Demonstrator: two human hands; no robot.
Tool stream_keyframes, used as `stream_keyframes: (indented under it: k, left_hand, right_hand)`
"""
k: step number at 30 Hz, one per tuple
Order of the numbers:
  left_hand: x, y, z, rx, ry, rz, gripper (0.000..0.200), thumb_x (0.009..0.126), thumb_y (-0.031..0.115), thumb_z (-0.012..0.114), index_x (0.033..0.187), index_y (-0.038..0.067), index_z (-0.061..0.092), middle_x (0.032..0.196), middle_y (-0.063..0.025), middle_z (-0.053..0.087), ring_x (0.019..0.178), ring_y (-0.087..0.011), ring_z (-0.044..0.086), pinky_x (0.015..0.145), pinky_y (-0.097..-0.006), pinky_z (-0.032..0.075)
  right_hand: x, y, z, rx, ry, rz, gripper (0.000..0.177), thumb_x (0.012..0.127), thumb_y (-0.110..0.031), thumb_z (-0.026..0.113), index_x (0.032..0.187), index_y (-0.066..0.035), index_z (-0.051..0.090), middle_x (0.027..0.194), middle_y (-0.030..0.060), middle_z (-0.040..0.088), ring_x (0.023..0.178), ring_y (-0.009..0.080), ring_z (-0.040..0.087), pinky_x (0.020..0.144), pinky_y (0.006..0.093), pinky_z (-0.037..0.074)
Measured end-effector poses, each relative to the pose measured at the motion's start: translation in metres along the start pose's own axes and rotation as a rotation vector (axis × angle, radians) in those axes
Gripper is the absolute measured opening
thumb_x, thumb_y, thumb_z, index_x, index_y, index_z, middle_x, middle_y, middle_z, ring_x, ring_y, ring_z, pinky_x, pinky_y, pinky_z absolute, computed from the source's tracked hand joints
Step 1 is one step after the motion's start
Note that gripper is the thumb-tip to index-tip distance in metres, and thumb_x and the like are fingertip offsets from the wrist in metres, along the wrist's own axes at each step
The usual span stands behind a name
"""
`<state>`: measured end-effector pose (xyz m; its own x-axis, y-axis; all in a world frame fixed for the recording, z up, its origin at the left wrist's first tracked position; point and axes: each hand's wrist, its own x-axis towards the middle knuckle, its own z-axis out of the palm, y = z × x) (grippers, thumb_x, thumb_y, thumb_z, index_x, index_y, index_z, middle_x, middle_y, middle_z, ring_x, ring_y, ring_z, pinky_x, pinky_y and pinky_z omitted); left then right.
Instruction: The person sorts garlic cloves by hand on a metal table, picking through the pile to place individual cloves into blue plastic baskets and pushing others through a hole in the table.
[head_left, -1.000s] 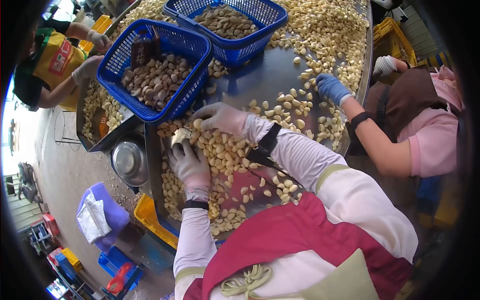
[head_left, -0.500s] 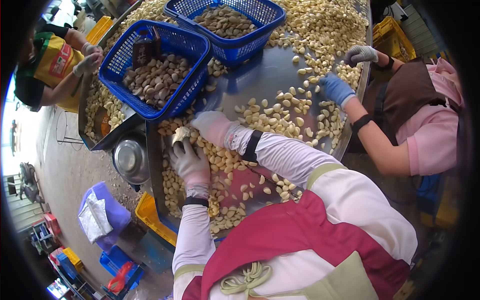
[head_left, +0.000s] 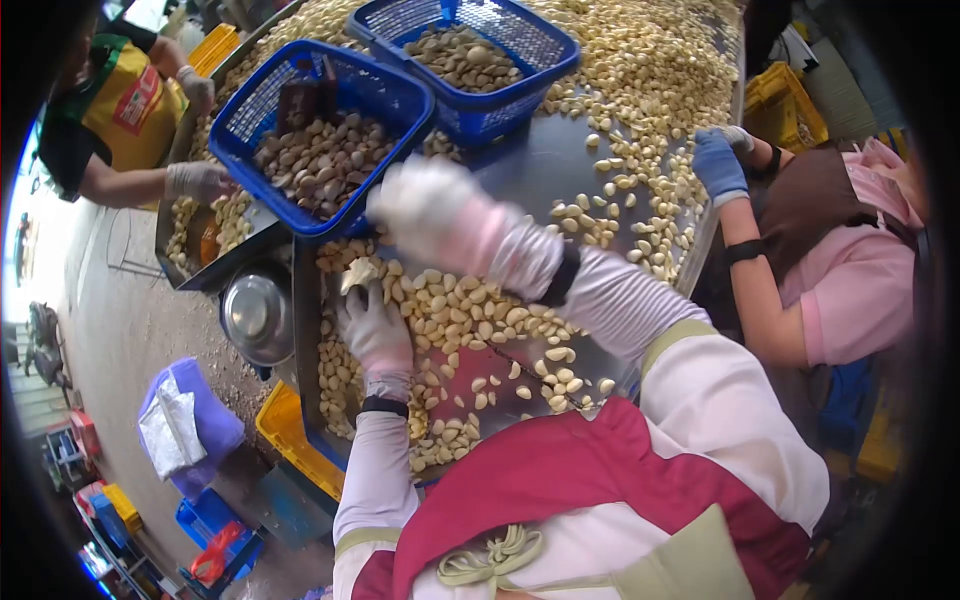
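My left hand, in a pale glove, is closed at the tray's left part around a whitish clump, which looks like garlic skin or a bulb piece. Peeled garlic cloves lie beside and below it on the metal tray. My right hand, gloved too, is raised beside the near rim of a blue basket and smeared by motion, so its fingers and anything in them cannot be made out. Unpeeled-looking cloves and a dark reddish object sit in that basket.
A second blue basket with brownish cloves stands behind. A metal bowl and a yellow crate are left of the tray. One co-worker's gloved hand is at the left; another's blue-gloved hand is at the right.
My right hand has lifted from the cloves and moved slightly up towards the basket. My left hand has barely moved. Both co-workers' hands have shifted.
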<state>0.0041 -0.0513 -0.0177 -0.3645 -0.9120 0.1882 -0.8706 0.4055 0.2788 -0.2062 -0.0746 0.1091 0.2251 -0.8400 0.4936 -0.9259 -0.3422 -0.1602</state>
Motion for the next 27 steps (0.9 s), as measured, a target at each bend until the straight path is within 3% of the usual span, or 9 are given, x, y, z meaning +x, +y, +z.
stream_keyframes:
  k: [1,5,8,12,14,21,24,26,27]
  left_hand:
    - [0.0,-0.001,0.001,-0.002,0.016,0.013,0.04,0.089,0.022,0.061,0.127,0.011,0.063,0.128,-0.0201,0.055,0.123,-0.0427,0.048,0.105,-0.0512,0.04]
    - [-0.002,-0.005,0.007,-0.114,0.118,0.098,0.042,0.083,0.011,0.064,0.125,0.011,0.066,0.123,-0.0203,0.059,0.113,-0.0396,0.056,0.099,-0.047,0.045]
    - [-0.004,-0.01,0.004,-0.159,0.179,0.239,0.04,0.08,0.006,0.064,0.119,0.012,0.07,0.113,-0.0172,0.063,0.103,-0.0368,0.06,0.094,-0.0461,0.047]
    - [-0.007,-0.017,0.011,-0.206,0.141,0.314,0.037,0.077,0.002,0.064,0.112,0.013,0.072,0.099,-0.0107,0.065,0.093,-0.0325,0.06,0.083,-0.0442,0.05]
    - [-0.008,-0.018,0.013,-0.242,0.142,0.296,0.033,0.078,0.005,0.066,0.11,0.012,0.072,0.097,-0.01,0.066,0.092,-0.0323,0.06,0.082,-0.0441,0.05]
    - [-0.002,-0.015,0.012,-0.315,0.064,0.169,0.023,0.082,0.01,0.069,0.105,0.011,0.073,0.095,-0.0118,0.065,0.09,-0.0334,0.06,0.081,-0.0431,0.05]
    - [0.001,-0.003,0.006,-0.448,0.082,0.029,0.021,0.08,0.009,0.072,0.102,0.007,0.072,0.093,-0.0119,0.065,0.087,-0.0306,0.062,0.079,-0.0402,0.051]
    - [0.002,0.027,-0.013,-0.877,0.03,-0.381,0.022,0.079,0.007,0.075,0.101,0.003,0.071,0.093,-0.01,0.064,0.082,-0.0252,0.063,0.076,-0.0365,0.052]
    - [0.001,0.013,0.013,-0.911,0.003,-0.323,0.026,0.079,0.009,0.079,0.102,0.001,0.071,0.097,-0.0088,0.063,0.081,-0.0211,0.063,0.076,-0.0332,0.053]
  right_hand:
    - [-0.017,-0.019,0.018,0.024,-0.396,0.03,0.017,0.08,-0.012,0.063,0.096,-0.01,0.069,0.091,0.0068,0.065,0.088,0.0245,0.064,0.081,0.0379,0.054]
    - [-0.116,-0.077,0.077,0.067,-0.392,0.083,0.036,0.073,-0.019,0.069,0.108,-0.007,0.066,0.113,0.009,0.06,0.105,0.0262,0.058,0.088,0.0371,0.05]
    - [-0.123,-0.083,0.037,0.388,-0.755,0.075,0.031,0.079,-0.019,0.064,0.109,-0.01,0.068,0.108,0.0063,0.064,0.111,0.0286,0.058,0.086,0.0415,0.052]
    - [-0.106,0.006,0.027,0.22,-0.515,0.625,0.027,0.082,-0.016,0.062,0.107,-0.011,0.07,0.116,0.0153,0.064,0.107,0.032,0.062,0.09,0.0417,0.052]
    - [-0.127,0.055,0.035,-0.057,-0.149,0.52,0.024,0.08,-0.01,0.066,0.103,-0.013,0.071,0.105,0.013,0.062,0.098,0.0349,0.064,0.089,0.042,0.052]
    - [-0.144,0.064,0.021,0.133,-0.551,0.65,0.03,0.076,-0.007,0.068,0.106,-0.011,0.069,0.106,0.0137,0.061,0.098,0.0347,0.063,0.088,0.0408,0.052]
    - [-0.152,0.066,0.009,0.277,-0.524,0.705,0.03,0.076,-0.007,0.067,0.106,-0.005,0.067,0.109,0.0126,0.062,0.099,0.0298,0.065,0.086,0.0391,0.053]
    - [-0.15,0.061,-0.009,0.811,-0.367,0.917,0.027,0.078,-0.009,0.066,0.104,-0.001,0.066,0.107,0.0093,0.063,0.098,0.024,0.067,0.08,0.0346,0.054]
    - [-0.15,0.051,-0.015,1.092,-0.29,1.031,0.023,0.085,-0.012,0.066,0.104,0.0,0.065,0.1,0.0055,0.065,0.09,0.019,0.067,0.075,0.0307,0.055]
